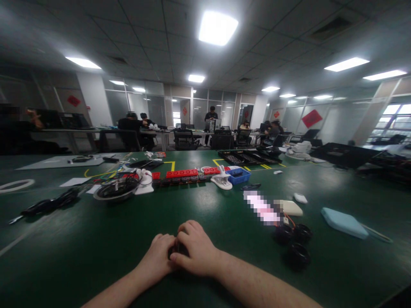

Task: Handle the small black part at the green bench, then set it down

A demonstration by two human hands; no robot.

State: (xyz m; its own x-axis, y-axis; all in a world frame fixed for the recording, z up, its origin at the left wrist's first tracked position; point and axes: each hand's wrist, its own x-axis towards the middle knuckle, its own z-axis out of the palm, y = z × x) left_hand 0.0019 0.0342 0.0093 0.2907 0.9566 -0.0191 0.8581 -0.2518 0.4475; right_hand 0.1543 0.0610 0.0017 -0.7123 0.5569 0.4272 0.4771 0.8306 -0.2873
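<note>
My left hand (pixel 159 253) and my right hand (pixel 199 250) meet close to me, low over the table, with their fingers curled around a small dark object (pixel 181 249). Most of that object is covered by my fingers, so its kind cannot be made out. My right hand lies partly over the fingertips of the left. Off to the right of my hands stand several black round parts (pixel 298 254), some with orange wires. Beyond them lie a cream-coloured flat block (pixel 290 208) and a light blue case (pixel 344 222) with a strap.
Across the green table (pixel 205 209) stand a blue bin (pixel 237 176), a white stand (pixel 222 179), red strips (pixel 182 173) and a round dish of cables (pixel 115 190). A black cable bundle (pixel 53 203) lies left. A black tray (pixel 250 157) is farther back; people sit beyond.
</note>
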